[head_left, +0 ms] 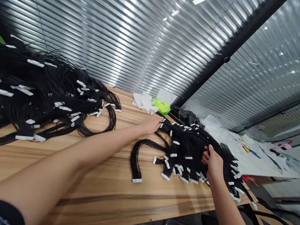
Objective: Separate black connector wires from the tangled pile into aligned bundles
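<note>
My left hand [151, 124] reaches across the wooden table, its fingers closed at the far end of a black wire harness [166, 125] with white connectors. My right hand [213, 161] is over the pile of black wire harnesses [189, 141], fingers curled in and thumb up. What its fingers hold, if anything, is hidden against the black wires. White connectors fringe the near side of this pile. One black harness [135, 157] curves out from it, its white connector [137, 180] lying on the tabletop.
A larger tangled heap of black harnesses [48, 92] covers the table's left side. At the back lie white tissues [144, 102] and a green tissue pack [161, 106]. Clear plastic bags [212, 127] lie on a white table [251, 166] to the right. Blinds [107, 27] stand behind.
</note>
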